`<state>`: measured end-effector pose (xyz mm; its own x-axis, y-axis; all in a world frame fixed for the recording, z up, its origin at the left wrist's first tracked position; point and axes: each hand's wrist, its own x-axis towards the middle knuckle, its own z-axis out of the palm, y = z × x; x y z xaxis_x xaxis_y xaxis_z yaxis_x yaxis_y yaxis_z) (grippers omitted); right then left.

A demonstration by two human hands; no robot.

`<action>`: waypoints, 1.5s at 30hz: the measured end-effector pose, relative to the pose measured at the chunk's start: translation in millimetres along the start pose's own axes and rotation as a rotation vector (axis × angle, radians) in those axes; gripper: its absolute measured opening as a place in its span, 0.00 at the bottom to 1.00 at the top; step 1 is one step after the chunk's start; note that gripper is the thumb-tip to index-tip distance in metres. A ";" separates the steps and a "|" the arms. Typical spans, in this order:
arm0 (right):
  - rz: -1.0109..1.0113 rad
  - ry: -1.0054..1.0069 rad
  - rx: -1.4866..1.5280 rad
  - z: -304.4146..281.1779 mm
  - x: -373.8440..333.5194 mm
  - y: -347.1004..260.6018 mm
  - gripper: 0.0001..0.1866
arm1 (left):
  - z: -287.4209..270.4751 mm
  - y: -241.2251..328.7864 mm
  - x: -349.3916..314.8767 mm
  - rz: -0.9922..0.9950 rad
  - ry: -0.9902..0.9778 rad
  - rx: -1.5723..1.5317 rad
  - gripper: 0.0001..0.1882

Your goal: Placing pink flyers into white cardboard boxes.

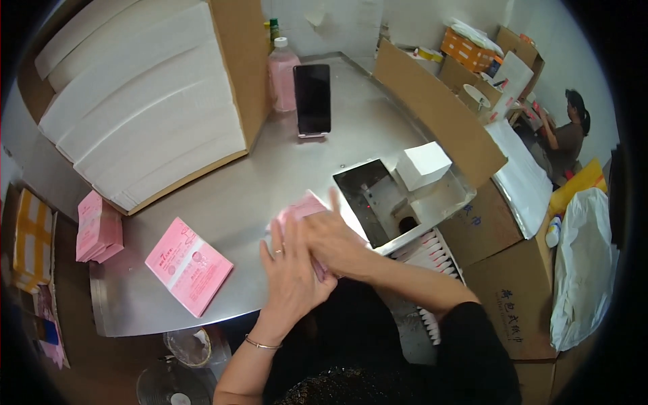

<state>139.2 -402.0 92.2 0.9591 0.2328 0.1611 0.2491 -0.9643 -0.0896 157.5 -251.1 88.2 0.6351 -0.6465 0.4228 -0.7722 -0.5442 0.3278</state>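
We've one head-worn fisheye, left of its pair, looking down and forward over the steel table (270, 175); left hand (293, 273) and right hand (335, 241) close below, back wall (351, 34) farther.

At twelve o'clock a black phone (313, 99) stands upright, a white-capped bottle (283, 79) near it toward eleven. An orange box (466, 50) sits between one and two, a white plastic bag (584, 266) past three, a yellow-taped carton (34, 233) at nine.
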 end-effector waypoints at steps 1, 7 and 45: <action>-0.056 0.024 -0.048 2.6 13.4 -11.0 0.18 | 1.0 -3.8 3.1 -0.074 0.053 -0.007 0.41; 0.152 0.650 -0.013 -37.9 -23.5 64.2 0.10 | -11.7 -22.1 -5.1 -0.024 0.032 0.186 0.28; 0.430 0.032 -0.031 -5.8 -41.1 101.7 0.06 | -60.2 -44.7 -34.9 -0.008 0.130 -0.060 0.13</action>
<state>124.4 -510.4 82.2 0.9700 -0.1942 0.1463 -0.1764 -0.9762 -0.1261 168.8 -172.0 109.6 0.6364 -0.5657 0.5244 -0.7694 -0.5134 0.3800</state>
